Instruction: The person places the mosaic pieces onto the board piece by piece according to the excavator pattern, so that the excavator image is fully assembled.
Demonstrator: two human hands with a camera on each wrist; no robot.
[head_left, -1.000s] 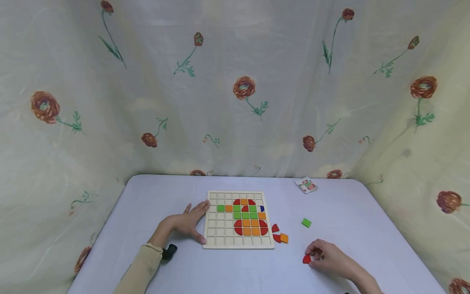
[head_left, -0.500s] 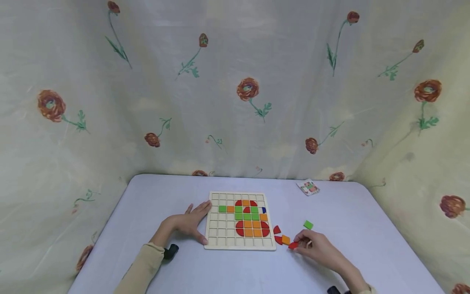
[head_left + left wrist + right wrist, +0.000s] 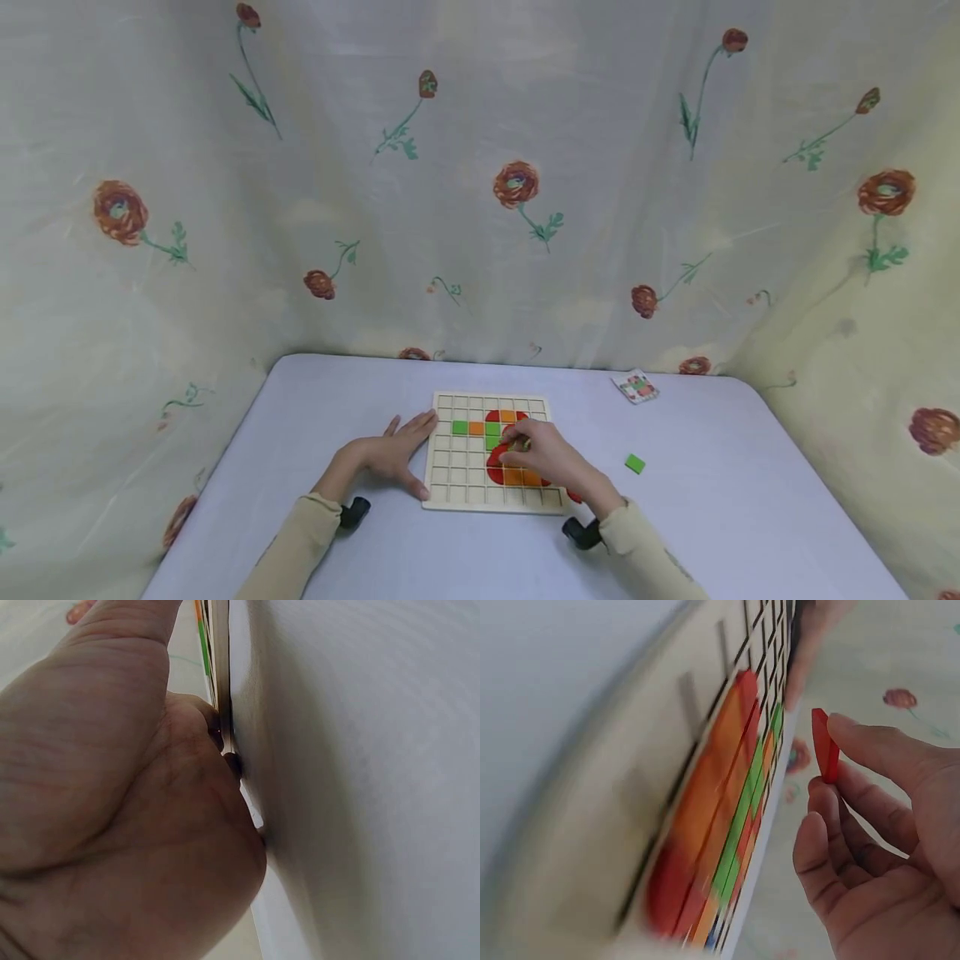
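A wooden grid board lies on the table, partly filled with green, orange and red flat pieces. My left hand rests at the board's left side, thumb and fingers spread along that edge; its palm fills much of the left wrist view. Over the board's middle is my right hand, covering several pieces in the head view. Between thumb and finger it pinches a red quarter-circle piece, held above the board in the right wrist view. Left of the hand, a green square and an orange square sit in the grid.
A loose green square lies right of the board. Farther back is a small printed pattern card. A red piece shows partly under my right wrist. Flowered curtains surround the white table.
My right hand picked the red piece from the table at the right and has carried it left over the board. The left hand stays at the board's edge. The head view has shifted slightly.
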